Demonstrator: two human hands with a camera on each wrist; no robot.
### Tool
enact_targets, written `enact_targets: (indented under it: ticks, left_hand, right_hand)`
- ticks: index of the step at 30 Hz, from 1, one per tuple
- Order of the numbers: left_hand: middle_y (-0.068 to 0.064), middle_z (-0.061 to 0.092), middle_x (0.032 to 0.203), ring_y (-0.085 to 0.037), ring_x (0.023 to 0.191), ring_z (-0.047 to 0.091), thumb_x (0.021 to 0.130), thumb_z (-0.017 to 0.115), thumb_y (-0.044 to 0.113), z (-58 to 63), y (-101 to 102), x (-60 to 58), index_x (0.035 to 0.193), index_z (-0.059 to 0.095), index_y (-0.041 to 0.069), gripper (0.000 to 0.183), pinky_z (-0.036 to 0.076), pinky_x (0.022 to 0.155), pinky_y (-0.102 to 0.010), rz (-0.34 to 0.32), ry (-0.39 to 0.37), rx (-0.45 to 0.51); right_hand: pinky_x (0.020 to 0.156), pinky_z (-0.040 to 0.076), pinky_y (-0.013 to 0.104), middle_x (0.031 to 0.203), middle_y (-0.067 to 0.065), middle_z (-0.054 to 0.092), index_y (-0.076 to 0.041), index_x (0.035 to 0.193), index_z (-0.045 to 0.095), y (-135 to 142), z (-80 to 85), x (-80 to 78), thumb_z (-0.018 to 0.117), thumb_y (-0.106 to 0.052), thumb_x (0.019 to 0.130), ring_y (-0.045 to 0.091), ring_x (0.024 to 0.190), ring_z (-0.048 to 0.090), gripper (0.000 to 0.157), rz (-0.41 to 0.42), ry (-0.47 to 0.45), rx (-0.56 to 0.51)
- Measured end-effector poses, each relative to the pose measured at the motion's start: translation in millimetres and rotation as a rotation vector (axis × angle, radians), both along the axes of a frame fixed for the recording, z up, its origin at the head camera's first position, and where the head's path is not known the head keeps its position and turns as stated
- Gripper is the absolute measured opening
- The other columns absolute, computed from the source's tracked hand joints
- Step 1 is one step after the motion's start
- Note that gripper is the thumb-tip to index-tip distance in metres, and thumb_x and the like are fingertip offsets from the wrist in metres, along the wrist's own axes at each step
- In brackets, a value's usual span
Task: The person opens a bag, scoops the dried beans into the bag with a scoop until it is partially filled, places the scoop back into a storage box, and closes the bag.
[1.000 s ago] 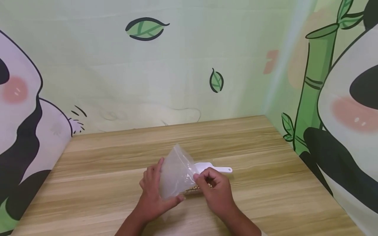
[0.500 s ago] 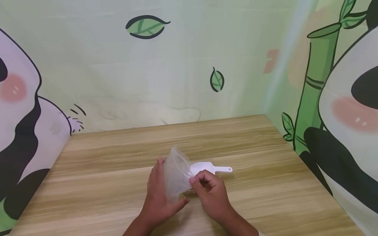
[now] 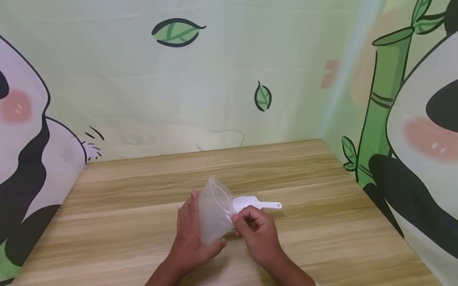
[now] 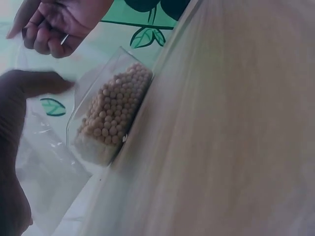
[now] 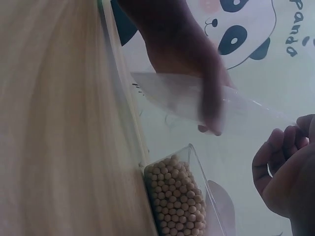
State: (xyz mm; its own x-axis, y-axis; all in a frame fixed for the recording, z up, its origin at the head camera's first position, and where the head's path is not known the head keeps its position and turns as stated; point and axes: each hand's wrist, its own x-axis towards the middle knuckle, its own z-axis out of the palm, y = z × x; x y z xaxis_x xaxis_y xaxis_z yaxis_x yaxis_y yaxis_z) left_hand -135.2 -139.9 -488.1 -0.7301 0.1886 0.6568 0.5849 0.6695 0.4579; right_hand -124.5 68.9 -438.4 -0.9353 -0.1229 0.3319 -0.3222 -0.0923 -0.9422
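A translucent zip-top plastic bag (image 3: 214, 214) stands tilted between my two hands in the head view. My left hand (image 3: 195, 242) holds it from the left, fingers extended behind and thumb across the front. At the bag's right edge, my right hand (image 3: 262, 234) pinches the plastic between thumb and index finger, its other fingers curled. In the left wrist view, a clear box (image 4: 96, 151) sits on the table below the hands. Small round tan beads (image 5: 174, 196) fill much of it. Both hands and the bag mostly hide this box from the head camera.
A white scoop (image 3: 247, 202) lies just beyond my right hand, its handle pointing right. The wood-grain table (image 3: 125, 222) meets a pale green panda-printed backdrop (image 3: 229, 79) at the back and sides.
My left hand has shifted slightly right with the bag, whose mouth now shows a rounder gap. My right hand has moved a little left and down, keeping its pinch. More of the scoop shows.
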Motion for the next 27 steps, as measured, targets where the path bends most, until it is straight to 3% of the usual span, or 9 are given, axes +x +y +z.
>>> enact_targets:
  ticks: [3, 5, 8, 11, 13, 21, 27]
  left_hand:
    - [-0.032, 0.042, 0.160, -0.048, 0.142, 0.041, 0.077, 0.087, 0.075, -0.1, 3.9, 1.1, 0.172, 0.008, -0.005, 0.147, 0.030, 0.114, -0.064, -0.018, -0.007, 0.041]
    - [-0.034, 0.042, 0.161, -0.048, 0.142, 0.042, 0.080, 0.078, 0.084, -0.2, 6.9, 0.6, 0.172, 0.010, -0.007, 0.145, 0.029, 0.114, -0.064, -0.013, 0.006, 0.054]
    - [-0.033, 0.049, 0.154, -0.047, 0.135, 0.048, 0.080, 0.088, 0.065, -0.1, 10.1, -2.2, 0.169, 0.016, -0.010, 0.137, 0.034, 0.110, -0.064, 0.025, 0.062, 0.041]
    - [-0.030, 0.057, 0.140, -0.044, 0.122, 0.055, 0.066, 0.095, 0.036, 0.7, 8.8, -7.3, 0.165, 0.025, -0.013, 0.131, 0.041, 0.101, -0.062, 0.065, 0.152, 0.011]
    - [-0.030, 0.059, 0.134, -0.043, 0.117, 0.056, 0.059, 0.095, 0.028, 2.4, 6.0, -10.2, 0.163, 0.031, -0.013, 0.129, 0.044, 0.096, -0.060, 0.078, 0.181, -0.008]
    - [-0.027, 0.060, 0.134, -0.043, 0.119, 0.057, 0.060, 0.099, 0.031, 12.0, -4.9, -23.1, 0.159, 0.043, -0.007, 0.120, 0.045, 0.098, -0.063, 0.041, 0.126, -0.029]
    - [-0.021, 0.060, 0.135, -0.040, 0.119, 0.057, 0.055, 0.103, 0.032, 16.1, -15.0, -36.1, 0.158, 0.047, 0.001, 0.121, 0.043, 0.104, -0.061, 0.021, 0.038, -0.046]
  right_hand:
    - [0.068, 0.054, 0.022, 0.069, 0.013, 0.057, 0.005, 0.084, 0.062, -0.5, -0.5, 1.1, 0.070, -0.001, 0.102, 0.004, 0.068, 0.059, 0.021, 0.013, 0.006, 0.010]
    - [0.069, 0.057, 0.022, 0.072, 0.005, 0.059, 0.007, 0.086, 0.062, -1.7, -1.4, 2.3, 0.070, -0.001, 0.103, 0.003, 0.070, 0.061, 0.020, 0.042, -0.002, 0.000]
    - [0.071, 0.058, 0.022, 0.079, -0.006, 0.061, 0.009, 0.087, 0.062, -3.6, -3.5, 3.4, 0.070, -0.002, 0.103, 0.002, 0.073, 0.062, 0.021, 0.071, -0.017, -0.004]
    - [0.070, 0.058, 0.022, 0.081, -0.008, 0.060, 0.009, 0.088, 0.062, -4.4, -6.3, 2.6, 0.069, -0.003, 0.104, 0.002, 0.074, 0.061, 0.021, 0.084, -0.022, 0.015]
    - [0.070, 0.057, 0.022, 0.080, -0.007, 0.061, 0.007, 0.089, 0.063, -4.3, -7.0, 1.3, 0.070, -0.006, 0.104, 0.002, 0.073, 0.060, 0.022, 0.075, -0.043, 0.045]
    - [0.076, 0.060, 0.023, 0.086, 0.000, 0.063, 0.010, 0.100, 0.066, -1.3, -2.3, -4.5, 0.067, -0.007, 0.106, 0.005, 0.079, 0.063, 0.018, 0.060, -0.127, 0.064]
    - [0.074, 0.059, 0.022, 0.083, 0.006, 0.063, 0.016, 0.103, 0.063, 5.1, 4.5, -13.6, 0.063, -0.005, 0.107, 0.010, 0.074, 0.063, 0.021, -0.076, -0.196, 0.025]
